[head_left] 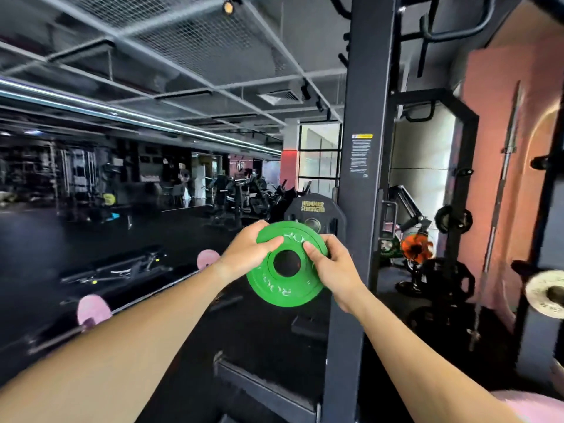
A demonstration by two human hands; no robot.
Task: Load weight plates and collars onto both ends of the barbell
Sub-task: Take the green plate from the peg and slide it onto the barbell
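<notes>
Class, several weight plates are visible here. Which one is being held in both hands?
The green plate, gripped by the left hand and right hand. The black Hammer Strength plate behind sits on the rack.

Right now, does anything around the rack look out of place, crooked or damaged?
Nothing stands out. The small green weight plate is whole and gripped at its edges by the left hand and right hand. The black Hammer Strength plate hangs straight beside the dark steel rack upright. The far floor is too blurred to judge.
</notes>
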